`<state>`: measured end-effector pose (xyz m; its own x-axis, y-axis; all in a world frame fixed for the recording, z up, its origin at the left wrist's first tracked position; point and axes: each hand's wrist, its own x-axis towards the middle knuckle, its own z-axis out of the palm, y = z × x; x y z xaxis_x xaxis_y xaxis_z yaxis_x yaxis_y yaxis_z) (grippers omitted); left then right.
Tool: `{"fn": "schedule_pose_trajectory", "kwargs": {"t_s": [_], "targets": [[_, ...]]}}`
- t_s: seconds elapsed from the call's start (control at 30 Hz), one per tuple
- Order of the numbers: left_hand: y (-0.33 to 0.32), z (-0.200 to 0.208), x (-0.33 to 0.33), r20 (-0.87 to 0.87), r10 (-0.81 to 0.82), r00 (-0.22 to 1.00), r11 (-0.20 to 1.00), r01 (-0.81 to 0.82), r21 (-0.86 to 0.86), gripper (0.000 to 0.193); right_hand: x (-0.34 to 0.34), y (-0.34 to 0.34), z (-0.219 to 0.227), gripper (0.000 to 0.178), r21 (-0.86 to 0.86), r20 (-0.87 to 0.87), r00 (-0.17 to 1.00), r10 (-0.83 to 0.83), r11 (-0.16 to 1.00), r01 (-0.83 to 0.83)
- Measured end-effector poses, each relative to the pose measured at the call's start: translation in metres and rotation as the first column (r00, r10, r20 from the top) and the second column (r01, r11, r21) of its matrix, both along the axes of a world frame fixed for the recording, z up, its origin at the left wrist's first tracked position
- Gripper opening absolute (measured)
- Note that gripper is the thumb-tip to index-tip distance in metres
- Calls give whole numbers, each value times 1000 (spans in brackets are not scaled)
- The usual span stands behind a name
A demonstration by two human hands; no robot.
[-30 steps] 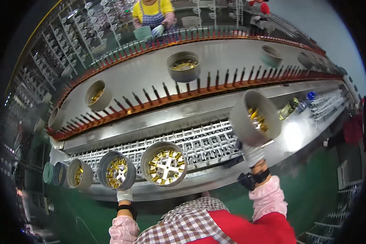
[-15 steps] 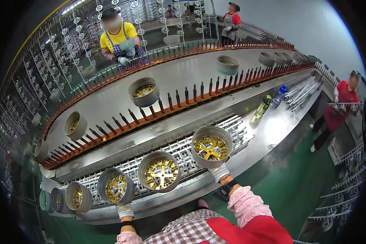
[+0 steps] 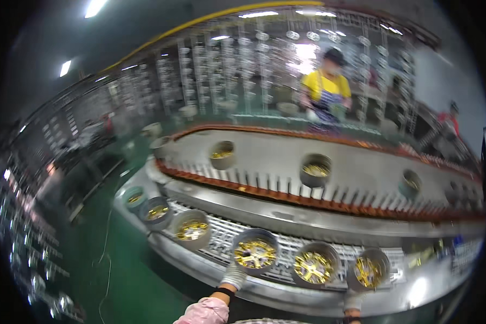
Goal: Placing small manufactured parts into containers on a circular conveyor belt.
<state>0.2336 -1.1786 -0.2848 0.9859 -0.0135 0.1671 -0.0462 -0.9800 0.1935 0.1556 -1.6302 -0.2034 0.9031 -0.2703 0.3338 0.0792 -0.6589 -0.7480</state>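
Note:
My left hand, in a whitish glove, is at the near side of a round grey tub and appears closed on its edge. Gold and silver star-shaped parts fill that tub. Farther right, my gloved right hand is smeared by motion below another grey tub, its fingers hidden. Gold parts lie in this one too. Between them stands a similar tub. All three rest in a row along metal racks on the steel bench.
More tubs continue the row leftward, a green one at the end. Behind runs an oval line edged with upright pegs, with tubs on its steel middle. Across it stands a person in yellow. A bottle lies blurred at right.
The view has swung left, so the bench and the person in yellow sit farther right and the picture is blurred. Both hands remain at the same tubs.

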Motion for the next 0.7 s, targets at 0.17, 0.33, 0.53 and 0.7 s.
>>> {"fn": "schedule_pose_trajectory", "kwargs": {"t_s": [0.17,0.33,0.53,0.7], "targets": [[-42,86,-57,393,445,805,537,111,-836,33,-7,12,5,29,217,-54,996,72,974,-58],[9,59,-63,-71,742,667,103,-218,-970,34,-11,40,9,30,445,-111,962,248,878,-175],[52,130,-18,-191,292,937,-932,234,-276,58,-5,101,10,32,612,-188,846,499,734,-296],[75,124,-37,-81,355,932,-890,310,-333,43,-15,155,5,34,669,-230,717,658,642,-375]]}}
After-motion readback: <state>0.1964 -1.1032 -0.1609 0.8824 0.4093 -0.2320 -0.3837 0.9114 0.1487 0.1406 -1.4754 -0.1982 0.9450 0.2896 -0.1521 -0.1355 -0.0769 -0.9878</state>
